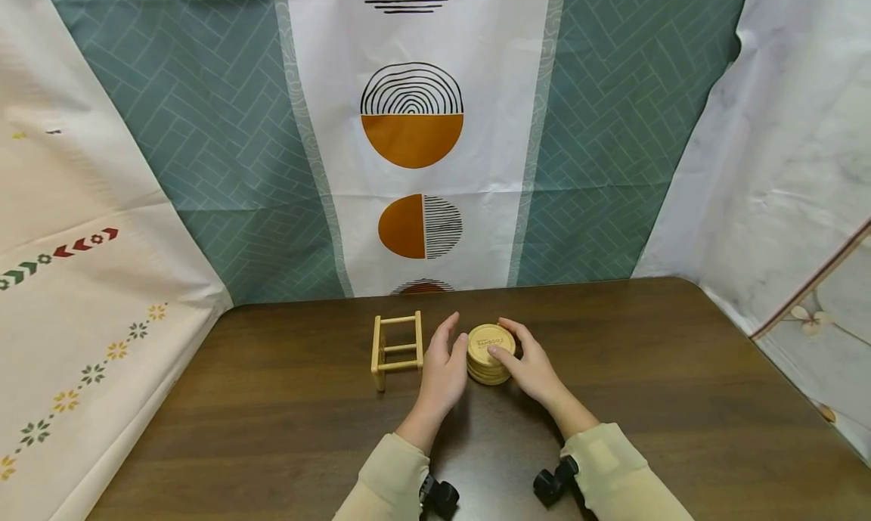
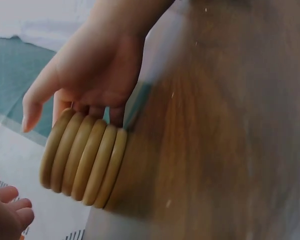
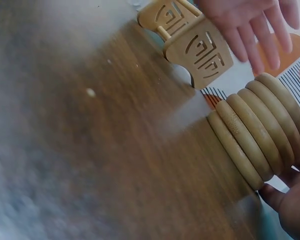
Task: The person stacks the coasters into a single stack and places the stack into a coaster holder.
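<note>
Several round wooden coasters [image 1: 491, 345] stand in a stack on the table, their rounded edges showing in the left wrist view [image 2: 82, 157]. My right hand [image 1: 540, 366] holds the stack from its right side, fingers curled round the far edge and thumb over the lettered top. My left hand [image 1: 444, 373] is upright just left of the coasters, fingers extended and nothing in its grasp. In the right wrist view its spread fingers [image 3: 260, 30] show beyond the stack. Left of that hand is a small wooden rack [image 1: 398, 351] with crossbars and cut-out side panels.
The dark wooden table [image 1: 306, 445] meets a patterned cloth backdrop [image 1: 422, 226] at its far edge. Pale fabric hangs along the left and right sides. A black wrist camera [image 1: 442, 498] sits below the left cuff, another [image 1: 553, 483] below the right.
</note>
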`<state>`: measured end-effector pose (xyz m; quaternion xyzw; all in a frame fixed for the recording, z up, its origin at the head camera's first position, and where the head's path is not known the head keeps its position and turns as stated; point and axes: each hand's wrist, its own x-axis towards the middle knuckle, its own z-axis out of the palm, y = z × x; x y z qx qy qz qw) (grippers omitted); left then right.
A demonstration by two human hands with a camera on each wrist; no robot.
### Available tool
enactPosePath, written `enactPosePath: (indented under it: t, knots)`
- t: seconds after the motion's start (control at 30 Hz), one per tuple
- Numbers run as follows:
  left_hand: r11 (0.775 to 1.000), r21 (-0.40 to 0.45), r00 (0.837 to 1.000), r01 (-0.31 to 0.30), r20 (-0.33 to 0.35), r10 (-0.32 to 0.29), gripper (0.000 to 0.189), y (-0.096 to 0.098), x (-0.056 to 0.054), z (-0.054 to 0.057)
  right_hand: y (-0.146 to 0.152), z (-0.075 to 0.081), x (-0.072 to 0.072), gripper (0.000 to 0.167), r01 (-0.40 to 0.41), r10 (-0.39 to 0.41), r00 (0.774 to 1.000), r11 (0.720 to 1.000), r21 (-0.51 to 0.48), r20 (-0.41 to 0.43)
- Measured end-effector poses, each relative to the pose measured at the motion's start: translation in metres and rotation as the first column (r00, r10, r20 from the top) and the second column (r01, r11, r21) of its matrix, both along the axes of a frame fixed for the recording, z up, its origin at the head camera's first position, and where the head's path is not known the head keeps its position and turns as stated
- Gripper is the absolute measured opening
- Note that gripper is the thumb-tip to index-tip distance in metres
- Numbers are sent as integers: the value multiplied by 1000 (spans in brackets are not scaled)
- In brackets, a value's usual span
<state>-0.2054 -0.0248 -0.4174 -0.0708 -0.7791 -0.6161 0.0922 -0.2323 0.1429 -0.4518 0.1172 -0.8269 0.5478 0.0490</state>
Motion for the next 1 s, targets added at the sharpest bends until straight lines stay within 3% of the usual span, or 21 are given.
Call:
enactPosePath:
  t: [0.13,0.37,0.5,0.67,1.0]
  knots:
    - [999,46,995,24,91,-28,46,3,-2,-6,-2,1,1,57,-7,7,1000,1000,-4,16]
    - [994,93,973,54,217,-73,49,2,-7,-17,-11,40,23,54,-13,12,995,1000,9,99]
    - [981,169,954,91,269,-134,52,2,-9,-20,-11,41,23,55,-17,16,994,1000,7,111]
    - [958,260,942,117,276,-190,52,2,-11,-21,-10,41,23,56,-27,26,991,1000,3,134]
    - [920,375,927,112,294,-233,53,3,-12,-21,-7,33,15,55,-21,21,991,1000,-5,131]
